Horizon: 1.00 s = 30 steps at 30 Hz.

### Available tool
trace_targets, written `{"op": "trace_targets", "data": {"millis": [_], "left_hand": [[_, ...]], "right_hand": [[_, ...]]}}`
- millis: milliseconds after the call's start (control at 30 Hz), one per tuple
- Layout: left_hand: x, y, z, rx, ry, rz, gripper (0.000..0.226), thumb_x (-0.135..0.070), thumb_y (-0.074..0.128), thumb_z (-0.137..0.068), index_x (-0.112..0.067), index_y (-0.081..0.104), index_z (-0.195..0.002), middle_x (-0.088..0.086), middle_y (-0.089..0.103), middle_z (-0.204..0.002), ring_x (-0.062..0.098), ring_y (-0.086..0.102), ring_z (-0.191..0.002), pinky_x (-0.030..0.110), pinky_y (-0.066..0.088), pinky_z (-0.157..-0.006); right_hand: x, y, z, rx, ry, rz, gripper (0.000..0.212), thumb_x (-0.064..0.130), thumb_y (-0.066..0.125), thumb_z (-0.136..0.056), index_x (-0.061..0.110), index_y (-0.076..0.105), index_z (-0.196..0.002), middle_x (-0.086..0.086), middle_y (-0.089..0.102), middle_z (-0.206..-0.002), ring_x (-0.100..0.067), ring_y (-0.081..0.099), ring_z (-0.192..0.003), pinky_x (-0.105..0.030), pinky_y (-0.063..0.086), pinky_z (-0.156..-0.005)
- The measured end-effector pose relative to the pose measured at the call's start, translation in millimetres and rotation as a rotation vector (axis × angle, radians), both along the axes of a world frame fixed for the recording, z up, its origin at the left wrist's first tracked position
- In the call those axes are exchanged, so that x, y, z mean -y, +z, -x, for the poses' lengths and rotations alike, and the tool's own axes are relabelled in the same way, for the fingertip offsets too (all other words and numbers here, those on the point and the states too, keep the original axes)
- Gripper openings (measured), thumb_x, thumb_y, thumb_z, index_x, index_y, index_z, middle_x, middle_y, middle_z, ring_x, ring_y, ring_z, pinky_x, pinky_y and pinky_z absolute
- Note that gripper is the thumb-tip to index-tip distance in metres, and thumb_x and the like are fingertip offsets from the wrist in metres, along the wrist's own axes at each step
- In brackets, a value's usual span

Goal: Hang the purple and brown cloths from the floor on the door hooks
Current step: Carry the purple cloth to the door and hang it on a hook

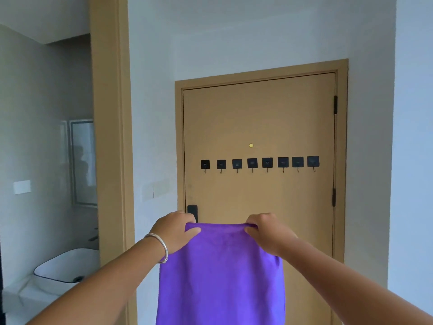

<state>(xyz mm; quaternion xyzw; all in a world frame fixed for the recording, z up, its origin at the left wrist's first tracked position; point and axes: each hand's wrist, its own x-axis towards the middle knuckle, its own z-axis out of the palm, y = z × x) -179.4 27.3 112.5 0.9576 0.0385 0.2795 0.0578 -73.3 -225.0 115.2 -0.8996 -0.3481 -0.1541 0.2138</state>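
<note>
At the far left, through an open doorway with a tan frame [109, 137], a white basin [68, 266] sits on a pale worktop [16, 299], with a mirror [83, 160] on the wall above it and a white switch plate [22, 186] to the mirror's left. Right of the frame is a white wall [152, 113], then a closed tan door [257, 123]. A row of eight black hooks [259, 163] runs across the door, with a small brass peephole [251, 145] just above them and a black lock [192, 213] at the door's left edge.

In the near middle, the left hand [174, 232], with a silver bracelet [159, 247] on its wrist, pinches the top left corner of the purple cloth [222, 275] between curled fingers and thumb. The cloth hangs flat, well below the hooks and in front of the lower door, its bottom edge out of view. The right hand [269, 233] pinches the top right corner the same way, stretching the upper edge between both hands.
</note>
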Motion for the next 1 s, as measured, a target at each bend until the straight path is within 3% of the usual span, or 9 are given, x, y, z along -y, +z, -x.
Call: {"op": "trace_targets", "data": {"millis": [133, 267, 400, 567, 700, 800, 933, 1000], "left_hand": [[-9, 2, -57, -0.014, -0.037, 0.038, 0.023, -0.03, 0.045, -0.097, -0.03, 0.063, -0.111, -0.008, 0.058, -0.103, 0.013, 0.055, -0.095, 0.027, 0.046, -0.083], [-19, -1, -110, -0.018, -0.027, 0.043, 0.024, -0.024, 0.043, -0.097, -0.025, 0.064, -0.108, -0.003, 0.057, -0.102, 0.018, 0.055, -0.094, 0.033, 0.047, -0.085], [-41, -6, -154, 0.028, -0.031, 0.072, 0.021, -0.025, 0.045, -0.094, -0.023, 0.064, -0.102, -0.004, 0.057, -0.099, 0.014, 0.055, -0.089, 0.03, 0.049, -0.081], [-88, -9, -212, 0.044, -0.026, 0.089, 0.021, -0.043, 0.049, -0.091, -0.027, 0.063, -0.092, -0.009, 0.054, -0.09, 0.01, 0.055, -0.08, 0.024, 0.048, -0.069], [-137, -7, -261, 0.073, -0.006, 0.06, 0.03, -0.055, 0.05, -0.089, -0.028, 0.062, -0.087, -0.013, 0.049, -0.083, 0.009, 0.052, -0.075, 0.018, 0.035, -0.058], [-175, -3, -294, 0.08, -0.023, 0.045, 0.031, -0.054, 0.048, -0.09, -0.027, 0.063, -0.088, -0.012, 0.052, -0.084, 0.01, 0.053, -0.075, 0.018, 0.036, -0.059], [-226, 11, -332, 0.108, -0.052, -0.001, 0.035, -0.049, 0.043, -0.094, -0.021, 0.063, -0.087, -0.004, 0.058, -0.086, 0.009, 0.053, -0.076, 0.026, 0.048, -0.067], [-249, 17, -349, 0.135, -0.063, -0.022, 0.034, -0.046, 0.043, -0.095, -0.021, 0.064, -0.088, -0.004, 0.057, -0.085, 0.009, 0.052, -0.075, 0.021, 0.045, -0.063]], "right_hand": [[-8, -1, -59, 0.005, 0.024, -0.035, 0.018, 0.036, 0.045, -0.095, 0.028, 0.061, -0.09, 0.004, 0.059, -0.088, -0.019, 0.055, -0.08, -0.032, 0.048, -0.064], [-24, -3, -113, 0.04, 0.012, -0.029, 0.018, 0.036, 0.045, -0.095, 0.029, 0.062, -0.092, 0.004, 0.062, -0.089, -0.02, 0.056, -0.081, -0.03, 0.048, -0.065], [-52, -4, -161, 0.085, 0.0, -0.013, 0.019, 0.035, 0.044, -0.095, 0.029, 0.063, -0.095, 0.007, 0.062, -0.09, -0.017, 0.055, -0.081, -0.026, 0.039, -0.057], [-99, -3, -217, 0.133, 0.0, -0.015, 0.019, 0.034, 0.046, -0.095, 0.027, 0.064, -0.094, 0.006, 0.064, -0.09, -0.017, 0.055, -0.082, -0.03, 0.045, -0.066], [-146, -2, -258, 0.18, -0.014, -0.008, 0.02, 0.04, 0.046, -0.093, 0.03, 0.065, -0.094, 0.01, 0.065, -0.088, -0.014, 0.054, -0.081, -0.027, 0.04, -0.061], [-184, 2, -287, 0.21, -0.034, 0.019, 0.022, 0.043, 0.046, -0.094, 0.031, 0.064, -0.095, 0.011, 0.065, -0.09, -0.014, 0.054, -0.082, -0.027, 0.04, -0.062], [-230, 14, -322, 0.247, -0.054, 0.039, 0.023, 0.045, 0.044, -0.094, 0.033, 0.064, -0.098, 0.011, 0.065, -0.094, -0.015, 0.056, -0.086, -0.027, 0.041, -0.065], [-252, 18, -338, 0.261, -0.067, 0.029, 0.023, 0.045, 0.044, -0.095, 0.033, 0.063, -0.097, 0.011, 0.065, -0.094, -0.015, 0.055, -0.084, -0.027, 0.04, -0.064]]}}
